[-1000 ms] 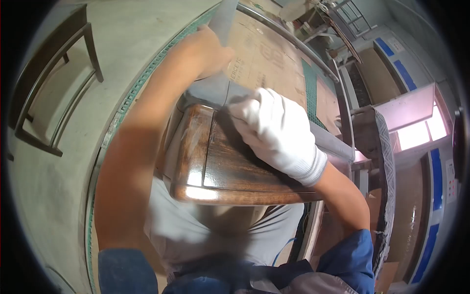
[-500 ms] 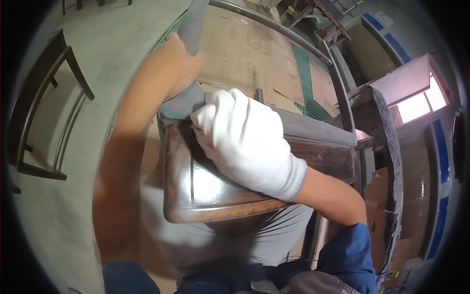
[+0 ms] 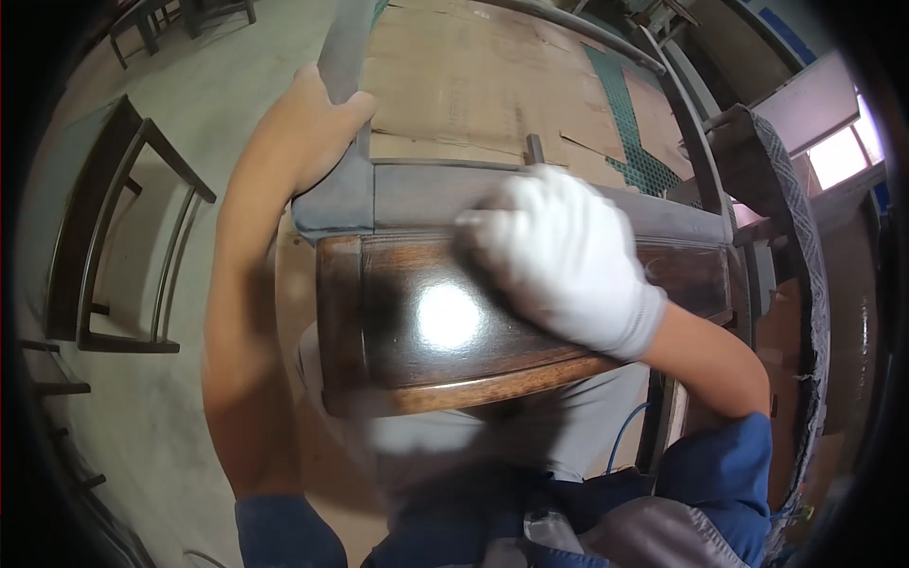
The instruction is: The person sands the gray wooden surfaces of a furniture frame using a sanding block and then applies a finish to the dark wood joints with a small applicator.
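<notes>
My bare left hand [image 3: 317, 133] is wrapped round the grey upright of a wooden frame [image 3: 347, 57], its thumb lying across the near face. In the middle, my right hand [image 3: 563, 251] wears a white knitted glove and is closed, blurred by motion. Its fingertips are over the grey rail [image 3: 426, 194] and the glossy dark-brown wooden panel [image 3: 407, 275] just in front. A dark patch shows under the glove, but I cannot make out what it is. The panel has a lighter brown front edge and lies in front of my body, above my grey-clad legs.
Brown cardboard [image 3: 445, 76] and green mesh [image 3: 620, 104] lie behind the rail. At the left, a dark wooden chair-like frame [image 3: 156, 237] is on the concrete floor [image 3: 227, 85]. A grey padded edge [image 3: 805, 256] runs along the right.
My right hand has moved to the right along the rail and panel, baring the frame's left corner joint. My left hand still grips the upright. The whole view has shifted slightly.
</notes>
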The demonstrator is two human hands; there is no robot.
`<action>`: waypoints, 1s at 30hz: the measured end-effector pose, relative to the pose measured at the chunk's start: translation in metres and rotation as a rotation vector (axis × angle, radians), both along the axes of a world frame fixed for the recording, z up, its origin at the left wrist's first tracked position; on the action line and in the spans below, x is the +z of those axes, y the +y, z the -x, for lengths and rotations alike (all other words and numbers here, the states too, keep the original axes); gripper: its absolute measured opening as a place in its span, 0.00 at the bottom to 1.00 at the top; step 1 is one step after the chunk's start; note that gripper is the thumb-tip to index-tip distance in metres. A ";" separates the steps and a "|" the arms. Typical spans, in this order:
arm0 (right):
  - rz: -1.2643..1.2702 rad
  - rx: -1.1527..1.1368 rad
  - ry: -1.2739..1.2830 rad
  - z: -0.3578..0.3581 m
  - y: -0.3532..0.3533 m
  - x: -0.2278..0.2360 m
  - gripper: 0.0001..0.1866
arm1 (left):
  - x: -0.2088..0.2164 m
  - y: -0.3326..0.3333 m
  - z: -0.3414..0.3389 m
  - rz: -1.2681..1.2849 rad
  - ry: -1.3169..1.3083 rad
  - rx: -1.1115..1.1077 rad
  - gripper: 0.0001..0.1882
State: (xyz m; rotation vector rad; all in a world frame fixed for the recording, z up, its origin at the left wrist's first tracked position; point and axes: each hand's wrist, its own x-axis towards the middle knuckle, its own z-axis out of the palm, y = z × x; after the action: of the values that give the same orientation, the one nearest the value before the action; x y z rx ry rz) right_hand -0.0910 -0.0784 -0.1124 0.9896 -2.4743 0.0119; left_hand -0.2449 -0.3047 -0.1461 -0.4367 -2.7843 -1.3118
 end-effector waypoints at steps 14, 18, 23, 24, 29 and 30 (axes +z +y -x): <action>0.299 0.320 0.109 0.010 0.056 -0.015 0.06 | 0.010 -0.004 -0.004 -0.109 -0.120 -0.008 0.27; 0.033 -0.148 0.051 -0.031 0.174 -0.013 0.08 | 0.025 0.013 0.008 0.106 -0.019 -0.019 0.25; 0.175 0.129 0.033 0.020 0.055 -0.021 0.05 | 0.015 0.008 0.010 0.043 -0.118 -0.036 0.23; 0.345 0.219 0.098 0.027 0.032 -0.024 0.06 | 0.015 0.014 0.004 0.001 -0.137 -0.049 0.22; 0.153 0.004 0.001 -0.006 0.133 -0.011 0.08 | 0.010 0.014 0.009 -0.131 -0.133 -0.028 0.21; 0.112 -0.066 -0.009 -0.016 0.177 -0.016 0.08 | 0.016 0.015 0.008 -0.093 -0.141 -0.006 0.22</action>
State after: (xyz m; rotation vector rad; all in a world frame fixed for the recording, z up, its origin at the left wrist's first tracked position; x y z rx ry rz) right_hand -0.0753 0.0990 -0.1281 0.8620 -2.4836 0.1327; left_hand -0.2527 -0.2895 -0.1299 -0.3619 -2.8185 -1.5234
